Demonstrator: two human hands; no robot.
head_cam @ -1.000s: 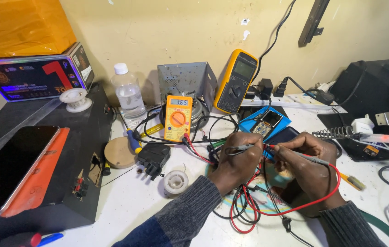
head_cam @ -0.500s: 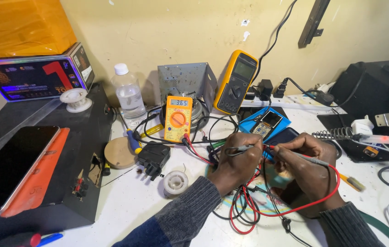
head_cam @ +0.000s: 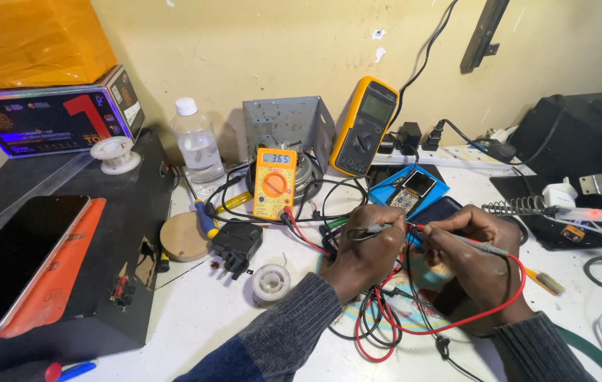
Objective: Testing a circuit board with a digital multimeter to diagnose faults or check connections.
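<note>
Nothing much has shifted since the earlier frames: both hands stay in the same spot over the tangle of leads, and the small orange multimeter (head_cam: 274, 182) stands where it did.

Fingers of the left hand (head_cam: 366, 249) are curled shut around the black probe (head_cam: 370, 229), pinching it near the top of the fist. Its long axis lies nearly level across the desk (head_cam: 202, 318), and its tip points right, towards the other hand. Fingers of the right hand (head_cam: 472, 249) are closed on the red probe (head_cam: 456, 238), held like a pen; its axis also runs nearly level, dipping a little to the right, with its tip pointing left. The two tips come close together between the hands, just in front of a dark phone (head_cam: 441, 209); whether they touch anything there I cannot tell.

From the right hand the red lead (head_cam: 488, 311) loops out under the wrist and back to a heap of red and black wire between the forearms. Behind the hands a blue tray (head_cam: 391, 185) carries a small keypad handset (head_cam: 411, 191). The orange multimeter leans upright in front of a grey metal box (head_cam: 285, 126), with a larger yellow meter (head_cam: 363, 127) propped against the wall beside it. Left of these stand a clear plastic bottle (head_cam: 198, 147), a round wooden disc (head_cam: 182, 236), a black plug adapter (head_cam: 237, 242) and a white solder spool (head_cam: 270, 281).
</note>
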